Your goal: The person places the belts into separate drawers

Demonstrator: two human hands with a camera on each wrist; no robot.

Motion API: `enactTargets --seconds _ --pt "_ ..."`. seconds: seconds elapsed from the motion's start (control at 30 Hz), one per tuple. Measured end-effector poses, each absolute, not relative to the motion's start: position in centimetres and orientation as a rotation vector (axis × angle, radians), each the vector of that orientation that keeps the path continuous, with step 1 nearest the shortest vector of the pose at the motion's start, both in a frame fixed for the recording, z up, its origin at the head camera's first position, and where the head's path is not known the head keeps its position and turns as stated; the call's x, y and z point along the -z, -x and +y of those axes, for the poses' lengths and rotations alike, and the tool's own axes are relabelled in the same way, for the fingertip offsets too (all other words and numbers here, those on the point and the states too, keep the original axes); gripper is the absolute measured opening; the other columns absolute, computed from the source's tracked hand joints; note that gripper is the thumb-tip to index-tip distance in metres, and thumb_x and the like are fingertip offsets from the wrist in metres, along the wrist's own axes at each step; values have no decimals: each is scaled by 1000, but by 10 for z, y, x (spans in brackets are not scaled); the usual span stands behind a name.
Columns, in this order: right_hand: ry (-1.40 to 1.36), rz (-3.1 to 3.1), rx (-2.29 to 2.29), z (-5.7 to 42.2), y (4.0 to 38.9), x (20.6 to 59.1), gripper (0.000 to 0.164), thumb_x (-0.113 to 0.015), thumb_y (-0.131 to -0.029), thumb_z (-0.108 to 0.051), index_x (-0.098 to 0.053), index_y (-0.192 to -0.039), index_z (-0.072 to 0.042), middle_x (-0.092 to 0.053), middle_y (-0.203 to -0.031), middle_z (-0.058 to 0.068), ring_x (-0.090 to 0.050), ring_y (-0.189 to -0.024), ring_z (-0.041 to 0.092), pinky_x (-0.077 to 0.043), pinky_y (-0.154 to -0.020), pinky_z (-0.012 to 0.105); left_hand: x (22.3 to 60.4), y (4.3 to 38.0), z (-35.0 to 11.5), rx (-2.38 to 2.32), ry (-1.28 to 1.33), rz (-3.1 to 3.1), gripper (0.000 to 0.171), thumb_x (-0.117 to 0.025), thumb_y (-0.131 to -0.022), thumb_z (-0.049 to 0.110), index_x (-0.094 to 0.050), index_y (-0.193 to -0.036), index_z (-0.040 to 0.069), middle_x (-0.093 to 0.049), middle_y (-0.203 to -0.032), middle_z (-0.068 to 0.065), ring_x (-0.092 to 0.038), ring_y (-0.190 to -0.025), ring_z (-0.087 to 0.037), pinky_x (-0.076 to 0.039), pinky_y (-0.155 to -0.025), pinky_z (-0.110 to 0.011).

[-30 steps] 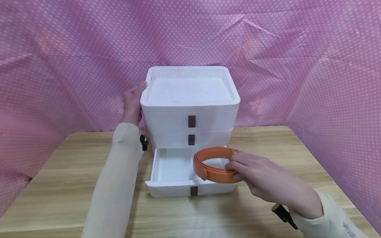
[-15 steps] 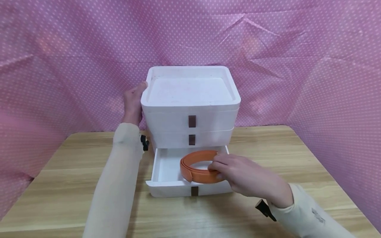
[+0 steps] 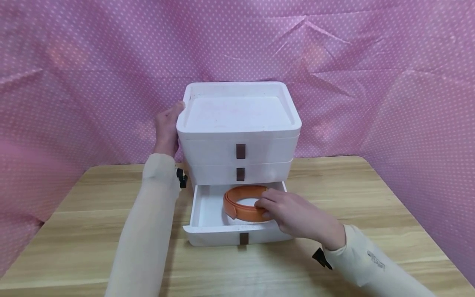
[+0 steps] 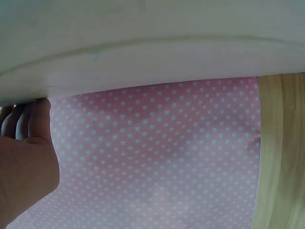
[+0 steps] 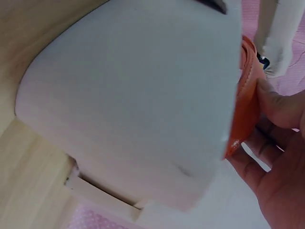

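Observation:
A rolled orange belt [image 3: 243, 213] is low inside the pulled-out bottom drawer [image 3: 211, 236] of a white drawer unit [image 3: 208, 150]. My right hand [image 3: 298, 215] pinches the right side of the coil between thumb and fingers. In the right wrist view, the belt [image 5: 248, 102] shows past the drawer's white front wall [image 5: 128, 95], thumb on one face and fingers on the other. My left hand [image 3: 166, 130] lies against the unit's left side, thumb at the top rim. The left wrist view has its fingers [image 4: 39, 119] extended to the white side wall [image 4: 167, 59].
The unit stands on a wooden table [image 3: 92, 231], backed by a pink dotted cloth [image 3: 111, 62]. Two upper drawers with brown tabs [image 3: 240, 151] are closed. A shallow tray [image 3: 237, 113] forms the unit's top. The left forearm [image 3: 144, 231] stretches along the unit's left.
My right hand has carried the belt leftward, from above the drawer's right front edge to lower inside the drawer. The left hand has stayed at the unit's side.

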State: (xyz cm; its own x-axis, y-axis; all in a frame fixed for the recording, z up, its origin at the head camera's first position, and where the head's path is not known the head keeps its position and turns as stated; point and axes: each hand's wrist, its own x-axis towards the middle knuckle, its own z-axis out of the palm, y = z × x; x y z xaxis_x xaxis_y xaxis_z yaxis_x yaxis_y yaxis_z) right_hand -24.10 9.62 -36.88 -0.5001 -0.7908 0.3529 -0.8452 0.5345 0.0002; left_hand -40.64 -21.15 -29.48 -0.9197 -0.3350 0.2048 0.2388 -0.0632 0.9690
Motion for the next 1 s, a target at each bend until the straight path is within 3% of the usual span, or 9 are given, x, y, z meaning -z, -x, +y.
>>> enactTargets --seconds 0.33,0.7,1.0 --pt "-1335 -2471 -262 93 251 379 19 -74 -85 -5 -69 -101 -14 -56 -93 -6 -54 -84 10 -52 -65 27 296 403 -211 2045 -82 -1830 45 -69 -89 45 -53 -61 13 -65 -73 -3 -61 -68 -16 -56 -64 -27" --pt "-1475 -2523 -379 86 268 390 9 -77 -85 -14 -74 -94 -16 -64 -88 -9 -57 -83 4 -51 -73 24 295 403 -214 2047 -100 -1817 44 -71 -88 43 -54 -60 14 -65 -75 -2 -62 -69 -15 -56 -63 -25" --pt "-1537 -2691 -569 85 278 392 16 -73 -85 -2 -75 -92 -16 -64 -82 -15 -55 -73 1 -49 -69 20 294 405 -211 2057 -114 -1822 46 -72 -87 44 -52 -59 14 -65 -74 -3 -61 -68 -16 -56 -64 -26"
